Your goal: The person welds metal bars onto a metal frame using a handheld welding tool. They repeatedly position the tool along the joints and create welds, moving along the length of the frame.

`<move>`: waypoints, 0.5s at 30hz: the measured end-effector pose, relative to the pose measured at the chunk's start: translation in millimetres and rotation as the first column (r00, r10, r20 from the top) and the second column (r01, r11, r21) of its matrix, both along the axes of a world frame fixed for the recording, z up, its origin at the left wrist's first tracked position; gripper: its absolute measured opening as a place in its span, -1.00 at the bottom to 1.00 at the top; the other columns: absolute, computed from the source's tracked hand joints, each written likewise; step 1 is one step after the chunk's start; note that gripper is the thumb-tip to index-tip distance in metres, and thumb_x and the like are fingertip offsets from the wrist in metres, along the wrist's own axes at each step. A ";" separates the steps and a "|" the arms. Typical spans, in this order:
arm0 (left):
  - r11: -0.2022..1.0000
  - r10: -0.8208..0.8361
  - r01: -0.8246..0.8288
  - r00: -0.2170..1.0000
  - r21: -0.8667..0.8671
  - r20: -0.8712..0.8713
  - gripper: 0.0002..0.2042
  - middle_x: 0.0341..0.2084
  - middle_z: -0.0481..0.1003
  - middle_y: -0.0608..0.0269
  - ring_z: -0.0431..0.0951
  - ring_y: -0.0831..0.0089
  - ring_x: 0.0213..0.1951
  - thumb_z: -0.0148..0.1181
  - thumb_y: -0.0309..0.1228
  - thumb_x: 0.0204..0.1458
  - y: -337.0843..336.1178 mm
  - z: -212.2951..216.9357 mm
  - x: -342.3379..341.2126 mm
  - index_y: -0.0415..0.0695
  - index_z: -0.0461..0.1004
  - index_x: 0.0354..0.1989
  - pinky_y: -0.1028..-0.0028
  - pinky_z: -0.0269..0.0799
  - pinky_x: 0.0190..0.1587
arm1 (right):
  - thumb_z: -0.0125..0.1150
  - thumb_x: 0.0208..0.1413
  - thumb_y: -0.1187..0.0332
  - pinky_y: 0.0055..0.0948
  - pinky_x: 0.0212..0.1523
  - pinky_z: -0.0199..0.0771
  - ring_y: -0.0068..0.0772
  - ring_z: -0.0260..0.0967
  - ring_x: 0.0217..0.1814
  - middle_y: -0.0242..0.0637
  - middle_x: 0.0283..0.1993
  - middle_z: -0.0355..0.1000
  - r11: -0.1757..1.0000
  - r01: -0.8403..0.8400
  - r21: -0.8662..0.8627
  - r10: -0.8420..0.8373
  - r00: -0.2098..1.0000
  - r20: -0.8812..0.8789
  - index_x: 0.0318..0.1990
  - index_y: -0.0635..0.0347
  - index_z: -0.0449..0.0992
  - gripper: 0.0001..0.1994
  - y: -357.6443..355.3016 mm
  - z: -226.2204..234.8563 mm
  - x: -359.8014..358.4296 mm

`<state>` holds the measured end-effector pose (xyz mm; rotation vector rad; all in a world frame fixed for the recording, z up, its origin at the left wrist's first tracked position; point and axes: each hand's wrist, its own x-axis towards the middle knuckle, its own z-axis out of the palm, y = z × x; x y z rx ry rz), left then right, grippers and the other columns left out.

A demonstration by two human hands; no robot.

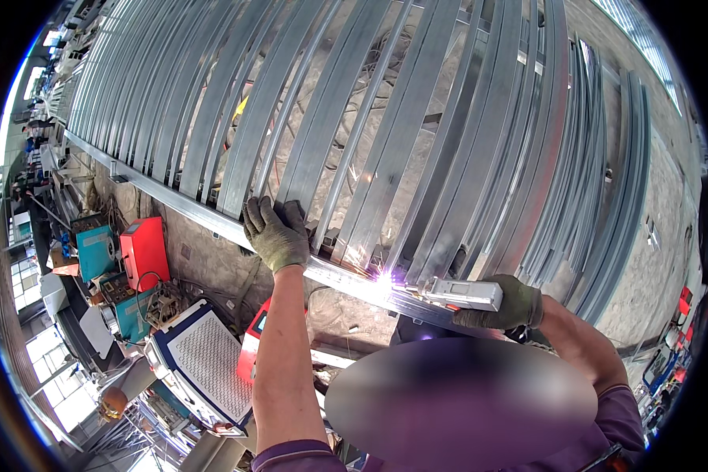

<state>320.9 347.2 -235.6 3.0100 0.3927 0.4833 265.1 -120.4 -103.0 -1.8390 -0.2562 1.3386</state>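
Where the concrete floor [212,267] of a wide workshop shows far below, a large frame of pale grey galvanised steel slats [354,102] spreads across the view, its slats running away from a long grey steel rail [173,200] that crosses from far left to near right. The left hand [278,234], in an olive work glove, lies flat on that rail with the grip spread open, pressing on the metal. The right hand [505,305], gloved alike, has its grip clamped around a white, boxy welding torch [460,293], whose tip meets the rail at a bright violet-white spark [384,279]. Below to the left stand a red box-shaped machine [144,252], a teal one [94,250] and a white perforated panel [208,363].
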 end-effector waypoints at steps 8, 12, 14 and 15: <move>0.999 0.043 -0.043 0.999 -0.001 -0.034 -0.44 0.45 0.45 -0.29 0.37 -0.23 0.54 0.31 -0.04 0.40 -5.3 5.2 0.6 -0.20 0.51 0.38 -0.15 0.22 0.60 | 0.57 0.19 -0.32 -0.20 0.17 0.75 0.00 0.77 0.14 -0.04 0.02 0.78 0.994 0.106 -0.011 -0.106 0.994 -0.004 0.25 0.06 0.74 -0.29 -9.0 7.3 -21.3; 1.000 0.029 -0.030 0.999 -0.005 -0.023 -0.45 0.45 0.45 -0.29 0.36 -0.22 0.55 0.29 -0.06 0.41 -3.9 4.5 4.4 -0.22 0.51 0.37 -0.13 0.19 0.63 | 0.59 0.24 -0.23 -0.22 0.16 0.74 -0.05 0.77 0.12 -0.07 0.03 0.78 0.985 0.168 0.036 -0.170 0.981 0.090 0.26 0.08 0.73 -0.35 -15.7 16.7 -33.5; 0.999 0.032 -0.033 0.999 -0.015 -0.023 -0.46 0.44 0.46 -0.30 0.35 -0.21 0.55 0.28 -0.06 0.42 -4.6 8.3 2.3 -0.23 0.50 0.36 -0.12 0.18 0.64 | 0.58 0.28 -0.18 -0.22 0.14 0.74 -0.08 0.78 0.10 -0.09 0.02 0.78 0.983 0.184 0.011 -0.184 0.976 0.113 0.26 0.09 0.73 -0.38 -21.5 23.5 -43.1; 0.999 0.031 -0.032 0.999 -0.018 -0.029 -0.46 0.44 0.46 -0.30 0.35 -0.21 0.55 0.28 -0.06 0.41 -4.9 9.5 3.2 -0.23 0.50 0.36 -0.12 0.17 0.64 | 0.58 0.29 -0.14 -0.23 0.12 0.74 -0.10 0.78 0.09 -0.10 0.02 0.78 0.982 0.184 -0.032 -0.180 0.979 0.100 0.26 0.10 0.72 -0.41 -23.9 29.4 -46.9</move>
